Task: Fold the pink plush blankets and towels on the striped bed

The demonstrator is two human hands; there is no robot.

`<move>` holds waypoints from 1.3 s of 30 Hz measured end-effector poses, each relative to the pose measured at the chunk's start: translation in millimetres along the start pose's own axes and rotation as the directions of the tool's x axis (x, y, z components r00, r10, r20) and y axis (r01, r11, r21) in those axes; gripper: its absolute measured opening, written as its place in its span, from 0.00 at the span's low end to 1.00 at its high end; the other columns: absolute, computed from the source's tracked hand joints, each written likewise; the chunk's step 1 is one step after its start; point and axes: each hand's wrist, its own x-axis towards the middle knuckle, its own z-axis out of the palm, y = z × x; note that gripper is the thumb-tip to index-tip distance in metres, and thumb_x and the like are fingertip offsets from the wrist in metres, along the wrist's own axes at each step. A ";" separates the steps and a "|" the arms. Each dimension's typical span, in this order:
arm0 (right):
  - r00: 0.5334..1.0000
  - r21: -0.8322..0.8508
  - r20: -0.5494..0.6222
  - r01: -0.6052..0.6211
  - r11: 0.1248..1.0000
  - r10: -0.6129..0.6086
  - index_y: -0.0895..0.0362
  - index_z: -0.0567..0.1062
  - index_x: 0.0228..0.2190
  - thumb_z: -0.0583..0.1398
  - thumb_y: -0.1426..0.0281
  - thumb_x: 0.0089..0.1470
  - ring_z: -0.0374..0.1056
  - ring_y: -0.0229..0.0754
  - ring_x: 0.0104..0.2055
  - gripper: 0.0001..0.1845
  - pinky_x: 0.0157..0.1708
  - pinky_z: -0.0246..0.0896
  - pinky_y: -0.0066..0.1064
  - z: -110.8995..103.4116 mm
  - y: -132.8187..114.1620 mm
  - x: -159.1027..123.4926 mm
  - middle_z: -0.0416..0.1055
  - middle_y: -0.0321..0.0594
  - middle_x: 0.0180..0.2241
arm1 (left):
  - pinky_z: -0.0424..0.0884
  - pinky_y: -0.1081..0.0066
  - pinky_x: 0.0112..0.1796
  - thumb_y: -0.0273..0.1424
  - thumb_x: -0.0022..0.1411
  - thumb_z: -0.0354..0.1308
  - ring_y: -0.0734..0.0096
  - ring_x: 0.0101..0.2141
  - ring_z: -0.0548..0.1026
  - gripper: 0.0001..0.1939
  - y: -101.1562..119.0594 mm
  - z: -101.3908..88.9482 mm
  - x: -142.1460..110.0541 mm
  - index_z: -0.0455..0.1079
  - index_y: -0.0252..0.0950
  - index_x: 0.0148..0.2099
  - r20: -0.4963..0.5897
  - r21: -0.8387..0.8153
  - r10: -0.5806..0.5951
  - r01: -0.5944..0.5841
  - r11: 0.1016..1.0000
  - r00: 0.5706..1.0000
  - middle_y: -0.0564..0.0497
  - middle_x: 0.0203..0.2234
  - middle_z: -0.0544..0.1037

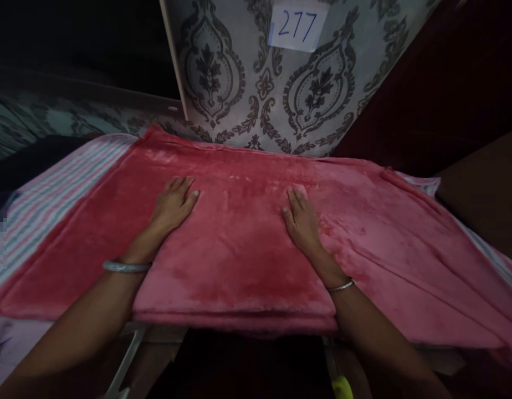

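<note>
A soft red fleece blanket (239,244) lies spread over a raised surface in front of me, with a folded layer at its near edge. My left hand (173,202) lies flat on the blanket left of centre, fingers stretched out and holding nothing. My right hand (301,219) lies flat on it right of centre, fingers together and extended, also holding nothing. Each wrist wears a thin silver bangle.
A striped pink-and-white cloth (44,199) lies under the blanket at the left. Behind stands a grey damask-patterned wall (247,94) with a paper label reading 277 (297,25). A dark wooden panel (476,183) is at the right. A metal frame leg (127,354) shows below.
</note>
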 end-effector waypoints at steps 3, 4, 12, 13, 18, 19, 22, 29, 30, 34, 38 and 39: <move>1.000 0.007 -0.007 -0.002 1.000 0.002 0.57 0.55 0.69 0.42 0.54 0.69 0.43 0.52 0.72 0.34 0.68 0.44 0.53 0.9 -0.9 -0.8 0.50 0.50 0.70 | 0.55 0.48 0.65 0.49 0.70 0.38 0.49 0.66 0.59 0.33 -2.5 2.1 0.7 0.62 0.35 0.67 0.014 0.008 -0.016 0.016 1.000 1.000 0.40 0.65 0.65; 1.000 0.010 -0.008 -0.005 1.000 0.005 0.57 0.55 0.69 0.42 0.54 0.69 0.43 0.52 0.72 0.34 0.68 0.44 0.53 1.2 -1.2 -1.0 0.50 0.50 0.70 | 0.55 0.48 0.65 0.49 0.70 0.38 0.49 0.67 0.59 0.33 -3.4 3.1 1.2 0.62 0.35 0.67 0.022 0.012 -0.019 0.019 1.000 1.000 0.40 0.66 0.65; 1.000 0.056 -0.015 -0.017 0.998 0.017 0.59 0.59 0.67 0.44 0.54 0.68 0.47 0.53 0.71 0.34 0.67 0.46 0.53 3.0 -1.8 -0.5 0.54 0.52 0.68 | 0.54 0.52 0.66 0.50 0.70 0.37 0.51 0.68 0.56 0.36 -5.3 6.9 2.0 0.60 0.33 0.68 0.052 0.038 -0.053 0.051 0.998 0.997 0.40 0.66 0.64; 1.000 0.058 -0.016 -0.019 0.998 0.020 0.59 0.60 0.66 0.44 0.54 0.68 0.47 0.53 0.71 0.34 0.67 0.46 0.53 3.0 -2.2 -0.4 0.55 0.52 0.68 | 0.54 0.52 0.66 0.49 0.70 0.37 0.51 0.68 0.56 0.35 -4.6 6.0 1.6 0.60 0.33 0.68 0.051 0.033 -0.046 0.044 0.998 0.998 0.40 0.66 0.64; 0.999 0.042 0.007 -0.036 0.998 0.035 0.64 0.62 0.65 0.44 0.57 0.68 0.48 0.55 0.70 0.33 0.67 0.47 0.54 0.1 -8.0 3.8 0.56 0.55 0.67 | 0.56 0.52 0.65 0.44 0.70 0.39 0.50 0.67 0.58 0.33 4.8 -1.7 0.8 0.61 0.28 0.67 0.041 0.034 -0.030 0.029 0.999 0.999 0.36 0.64 0.66; 0.999 0.035 0.022 -0.040 0.999 0.039 0.65 0.62 0.65 0.44 0.58 0.68 0.48 0.54 0.71 0.33 0.67 0.47 0.53 -1.6 -9.5 6.4 0.56 0.56 0.67 | 0.55 0.52 0.65 0.44 0.70 0.39 0.51 0.67 0.58 0.32 8.4 -4.2 1.2 0.62 0.29 0.67 0.039 0.041 -0.037 0.036 0.999 0.999 0.37 0.64 0.66; 0.993 0.013 0.107 -0.060 0.998 0.058 0.67 0.62 0.64 0.45 0.60 0.68 0.46 0.51 0.71 0.32 0.68 0.45 0.49 -12.2 -13.7 15.0 0.55 0.56 0.67 | 0.53 0.54 0.66 0.41 0.70 0.41 0.51 0.67 0.57 0.31 23.2 -17.8 2.1 0.61 0.27 0.67 0.091 0.054 -0.093 0.088 0.995 0.992 0.36 0.65 0.64; 0.989 -0.004 0.090 0.120 0.993 -0.119 0.53 0.55 0.69 0.44 0.56 0.69 0.39 0.53 0.73 0.32 0.67 0.42 0.58 -71.0 -33.5 -47.5 0.46 0.46 0.71 | 0.49 0.48 0.66 0.45 0.73 0.39 0.48 0.70 0.50 0.34 60.3 -78.1 -54.2 0.51 0.25 0.71 0.116 0.070 0.008 -0.016 0.997 0.993 0.32 0.70 0.52; 0.981 -0.021 0.084 0.180 0.984 -0.177 0.51 0.55 0.69 0.44 0.56 0.69 0.39 0.53 0.73 0.31 0.67 0.41 0.58 -77.5 -37.6 -67.1 0.46 0.45 0.71 | 0.48 0.49 0.66 0.45 0.73 0.39 0.49 0.70 0.49 0.34 61.9 -82.7 -71.9 0.52 0.28 0.71 0.100 0.090 0.084 -0.093 0.992 0.991 0.35 0.70 0.53; 0.930 -0.100 0.142 0.354 0.930 -0.339 0.50 0.54 0.69 0.50 0.54 0.68 0.37 0.53 0.74 0.33 0.68 0.37 0.59 -83.2 -46.7 -131.8 0.45 0.46 0.72 | 0.44 0.45 0.66 0.47 0.71 0.42 0.49 0.70 0.48 0.33 55.1 -74.7 -140.7 0.54 0.37 0.71 0.092 0.180 0.311 -0.323 0.929 0.946 0.41 0.71 0.54; 0.914 -0.114 0.200 0.380 0.918 -0.353 0.50 0.52 0.70 0.55 0.55 0.65 0.38 0.53 0.73 0.37 0.68 0.39 0.58 -71.0 -41.3 -152.4 0.45 0.47 0.72 | 0.45 0.42 0.65 0.44 0.69 0.45 0.46 0.69 0.51 0.32 42.2 -49.3 -171.2 0.58 0.39 0.70 0.094 0.250 0.292 -0.307 0.918 0.952 0.39 0.70 0.55; 0.915 -0.107 0.203 0.376 0.920 -0.350 0.51 0.51 0.70 0.57 0.56 0.64 0.37 0.53 0.73 0.39 0.68 0.39 0.57 -68.5 -39.5 -153.1 0.44 0.47 0.72 | 0.45 0.42 0.65 0.44 0.69 0.45 0.45 0.69 0.52 0.32 40.2 -45.1 -172.7 0.58 0.39 0.70 0.091 0.259 0.283 -0.297 0.919 0.955 0.39 0.70 0.54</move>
